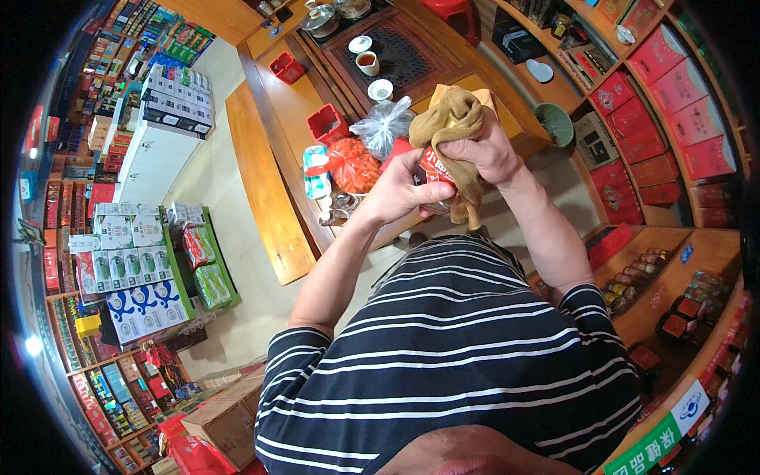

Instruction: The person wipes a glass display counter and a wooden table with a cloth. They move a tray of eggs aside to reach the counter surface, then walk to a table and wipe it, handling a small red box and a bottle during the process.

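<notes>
My left hand (399, 191) grips a glass container (438, 167) that has a red label with white writing. My fingers and the cloth hide much of its shape. A bunched brown cloth (446, 116) is in my right hand (488, 151), pressed against the container's upper side and hanging down past it. Left of my hands, a red-tinted plastic bag of small orange-red items (354, 167) lies on the wooden tea table (309, 119). Behind that bag sits a clear knotted plastic bag (383, 129). Small glass bottles (337, 208) stand by my left wrist.
Farther back on the table are a cup of dark tea (367, 63), a white bowl (380, 90) and red plastic boxes (326, 123). A wooden bench (267, 184) runs along the left side. Shelves with red gift boxes (680, 110) rise at right; stacked cartons (133, 249) stand left.
</notes>
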Demonstrator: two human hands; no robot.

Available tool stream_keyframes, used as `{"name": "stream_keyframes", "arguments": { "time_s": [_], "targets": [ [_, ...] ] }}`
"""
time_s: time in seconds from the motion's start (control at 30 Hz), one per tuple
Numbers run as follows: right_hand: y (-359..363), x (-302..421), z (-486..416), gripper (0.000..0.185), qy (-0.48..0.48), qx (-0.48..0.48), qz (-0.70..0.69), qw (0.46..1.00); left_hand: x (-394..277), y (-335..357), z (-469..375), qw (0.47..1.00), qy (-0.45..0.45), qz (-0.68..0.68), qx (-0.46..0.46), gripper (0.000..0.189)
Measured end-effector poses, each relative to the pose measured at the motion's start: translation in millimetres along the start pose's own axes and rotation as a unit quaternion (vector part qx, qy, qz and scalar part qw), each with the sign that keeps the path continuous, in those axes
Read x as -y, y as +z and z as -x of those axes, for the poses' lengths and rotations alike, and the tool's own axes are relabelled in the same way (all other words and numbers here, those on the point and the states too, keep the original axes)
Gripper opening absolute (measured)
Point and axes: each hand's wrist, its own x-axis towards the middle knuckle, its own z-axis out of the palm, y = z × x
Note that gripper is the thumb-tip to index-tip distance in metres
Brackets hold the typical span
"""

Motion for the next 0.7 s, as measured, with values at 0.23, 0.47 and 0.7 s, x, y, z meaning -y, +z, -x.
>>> {"name": "stream_keyframes", "arguments": {
  "time_s": [0.23, 0.47, 0.7],
  "targets": [
    [29, -6, -8, 0.027, -0.158, -0.167, 0.184, 0.956, 11, 27, -4, 0.908, 0.138, -0.27, -0.29, 0.04],
    [-6, -25, 7, 0.033, -0.383, -0.149, 0.535, 0.738, 38, 38, -6, 0.924, 0.142, -0.089, -0.344, 0.032],
    [-34, 4, 29, 0.035, -0.199, -0.053, 0.47, 0.858, 17, 29, 11, 0.935, 0.196, 0.014, -0.296, 0.032]
  ]
}}
